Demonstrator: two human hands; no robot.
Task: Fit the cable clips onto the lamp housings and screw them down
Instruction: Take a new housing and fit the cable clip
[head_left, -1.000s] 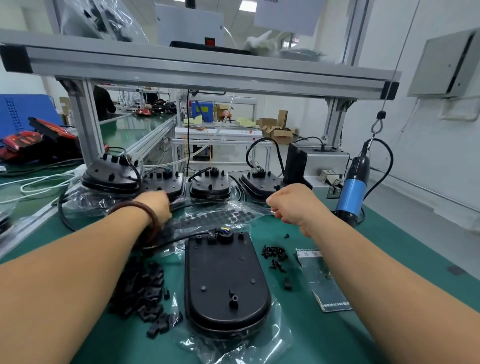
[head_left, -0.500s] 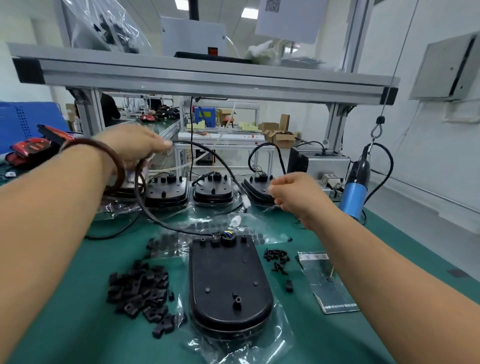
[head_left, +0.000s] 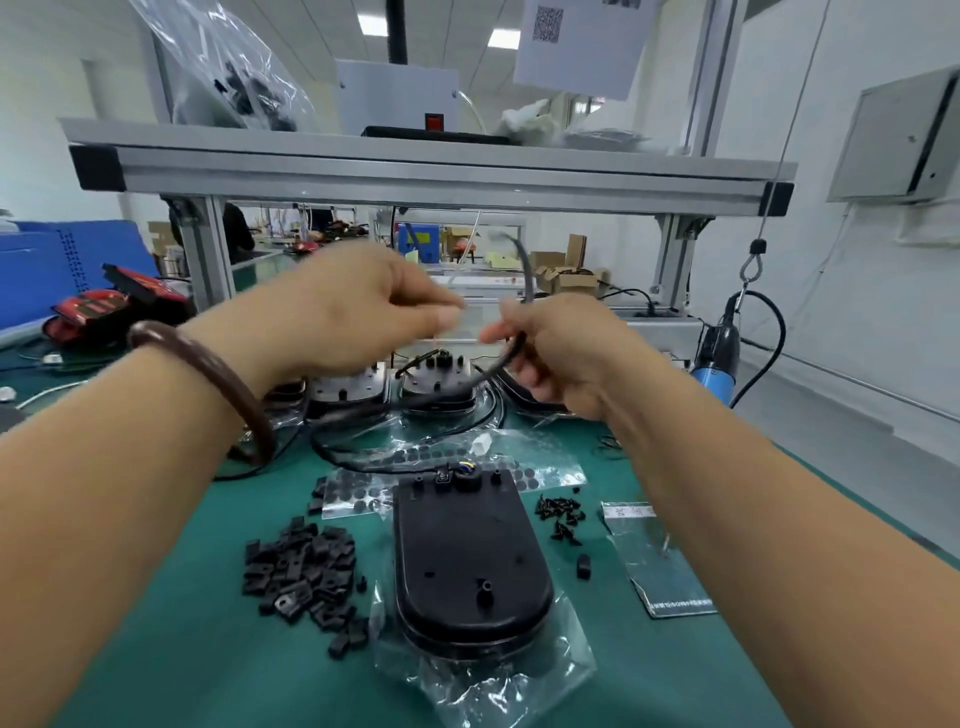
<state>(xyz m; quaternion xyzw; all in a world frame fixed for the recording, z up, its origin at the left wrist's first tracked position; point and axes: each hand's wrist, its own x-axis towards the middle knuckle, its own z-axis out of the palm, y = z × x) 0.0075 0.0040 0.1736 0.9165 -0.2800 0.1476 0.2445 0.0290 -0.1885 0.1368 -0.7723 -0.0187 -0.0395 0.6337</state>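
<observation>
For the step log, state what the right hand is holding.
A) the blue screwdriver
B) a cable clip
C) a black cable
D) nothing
C: the right hand has its fingers curled round the black cable, which rises above the fist, while the blue screwdriver hangs untouched off to the right.

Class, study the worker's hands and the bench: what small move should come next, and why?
Probably lower the cable onto the back of the lamp housing. The right hand grips it up in the air above the bench, while the housing's post carries no clip, and the pile of clips and the screws lie beside it, untouched.
</observation>
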